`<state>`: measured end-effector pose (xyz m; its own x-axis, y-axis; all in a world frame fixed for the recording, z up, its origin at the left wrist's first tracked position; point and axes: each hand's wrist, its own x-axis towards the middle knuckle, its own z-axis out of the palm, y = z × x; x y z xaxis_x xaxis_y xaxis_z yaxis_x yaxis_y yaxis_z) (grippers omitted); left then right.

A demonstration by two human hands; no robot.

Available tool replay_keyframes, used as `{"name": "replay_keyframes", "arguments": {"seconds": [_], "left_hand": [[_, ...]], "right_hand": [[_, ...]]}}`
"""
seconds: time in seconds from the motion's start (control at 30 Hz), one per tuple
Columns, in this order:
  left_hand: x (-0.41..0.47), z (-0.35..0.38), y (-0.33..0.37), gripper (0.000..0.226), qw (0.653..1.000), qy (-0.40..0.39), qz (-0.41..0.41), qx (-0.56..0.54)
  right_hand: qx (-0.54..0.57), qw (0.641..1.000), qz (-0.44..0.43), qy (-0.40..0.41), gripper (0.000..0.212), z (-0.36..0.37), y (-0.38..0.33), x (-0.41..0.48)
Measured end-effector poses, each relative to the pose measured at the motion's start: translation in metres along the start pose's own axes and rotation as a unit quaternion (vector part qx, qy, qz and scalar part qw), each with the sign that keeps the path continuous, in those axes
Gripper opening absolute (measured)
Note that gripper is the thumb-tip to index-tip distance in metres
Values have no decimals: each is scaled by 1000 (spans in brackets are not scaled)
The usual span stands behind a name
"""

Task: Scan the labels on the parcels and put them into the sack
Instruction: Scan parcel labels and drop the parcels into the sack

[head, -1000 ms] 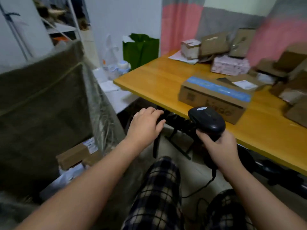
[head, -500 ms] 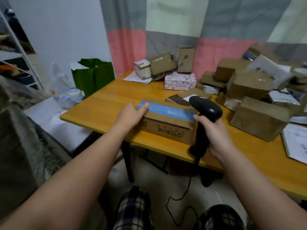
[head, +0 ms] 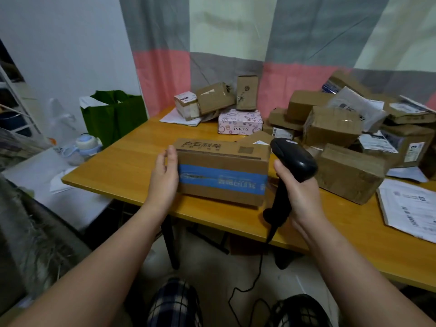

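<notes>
- The sack shows only in part at the lower left edge: grey woven stuff, well apart from the tabletop.
- A green bag stands beyond the tabletop's left corner, with a pale bottle just in front of it.
- The left hand holds the left end of the taped box, palm against the cardboard and fingers cupped round the end.
- That box rests on the tabletop near the front edge, standing on a long side so that its blue strip of tape faces the camera (no shipping label is readable on this face).
- A pink patterned box lies behind it, near the curtain, among a few small brown parcels.
- The right hand is wrapped round the handle of the black scanner, whose head sits just beside the box's upper right corner; its cable hangs toward the floor.
- The parcel pile fills the right of the tabletop, and a white mailer lies flat at the far right.
</notes>
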<state>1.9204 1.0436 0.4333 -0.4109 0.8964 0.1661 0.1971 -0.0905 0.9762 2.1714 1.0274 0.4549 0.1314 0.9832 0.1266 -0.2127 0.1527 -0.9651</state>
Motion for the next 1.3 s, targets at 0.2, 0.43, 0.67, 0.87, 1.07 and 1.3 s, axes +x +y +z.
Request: {"name": "replay_keyframes", "arguments": {"seconds": [0.2, 0.43, 0.67, 0.87, 1.07, 1.3], "left_hand": [[-1, -2, 3, 37, 1000, 23, 0, 10], [3, -9, -9, 28, 998, -54, 30, -6], [-6, -8, -15, 29, 999, -12, 28, 32], [-10, -7, -20, 53, 999, -30, 2, 9], [4, -8, 2, 67, 994, -112, 13, -2], [32, -1, 62, 69, 983, -114, 143, -30]], "right_hand": [[-57, 998, -8, 14, 19, 1, 0, -3], [-83, 997, 3, 5, 31, 0, 8, -8], [-57, 997, 30, 30, 40, 2, 21, -16], [-127, 991, 19, 46, 34, 3, 27, -12], [-228, 972, -46, 19, 33, 11, 30, -16], [-137, 990, 7, -31, 17, 31, 32, -15]]}}
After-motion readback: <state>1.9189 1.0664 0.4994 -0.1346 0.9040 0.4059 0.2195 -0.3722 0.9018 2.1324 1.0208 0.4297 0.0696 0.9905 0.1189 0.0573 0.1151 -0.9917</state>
